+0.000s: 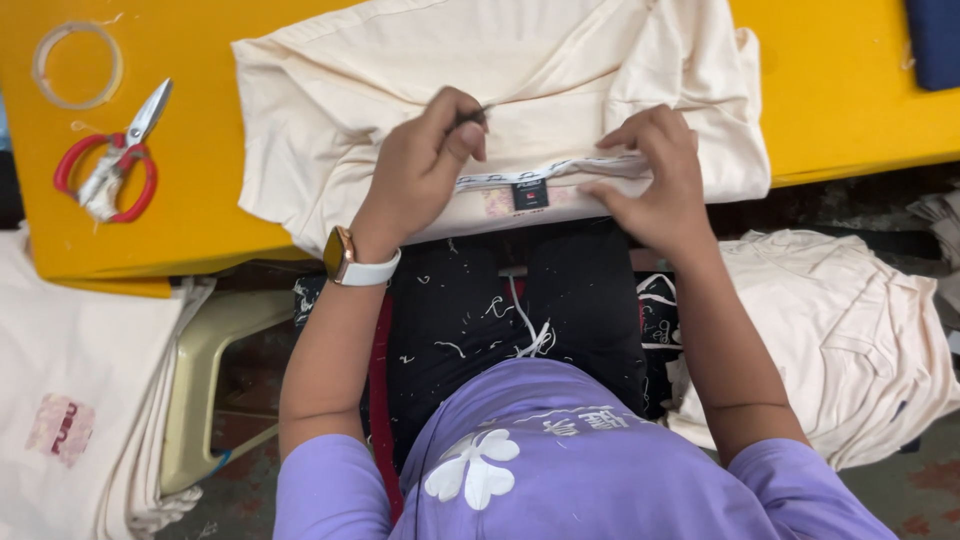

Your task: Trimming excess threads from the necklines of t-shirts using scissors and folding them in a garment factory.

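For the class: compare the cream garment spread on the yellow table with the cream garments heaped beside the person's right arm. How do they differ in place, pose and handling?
The garment on the table lies folded flat on the yellow table; the heap of garments sits lower, off the table, rumpled. Both hands work on the table garment: the left hand pinches a small thin tool, the right hand presses by the neck label. Nothing touches the heap. Both are cream cloth.

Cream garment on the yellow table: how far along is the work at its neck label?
Done, apparently: folded cream pieces are stacked at one side; whether finished, cannot tell. In hand: the cream garment lies on the yellow table; the left hand pinches a thin tool above the neck label, the right hand pressing the neckline flat. Left, seemingly: a loose cream heap. Red scissors lie untouched.
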